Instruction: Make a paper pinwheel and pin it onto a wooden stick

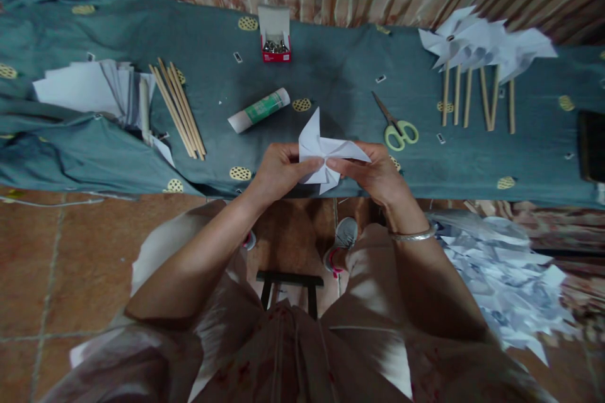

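A white paper pinwheel [317,145], partly folded, is held over the near edge of the table. My left hand [278,170] pinches its left side with thumb and fingers closed. From the other side my right hand [375,173] grips it, fingertips pressing at the centre where the flaps meet. A silver bangle sits on my right wrist. A white glue stick [258,110] with a green label lies just beyond the paper. Green-handled scissors [397,126] lie to the right of it.
The table wears a teal cloth [331,69]. Wooden sticks [179,107] and a stack of white paper [85,85] lie at left. A red box of pins [275,41] stands at the back. Finished pinwheels on sticks [477,50] lie at right. Paper scraps [505,271] cover the floor.
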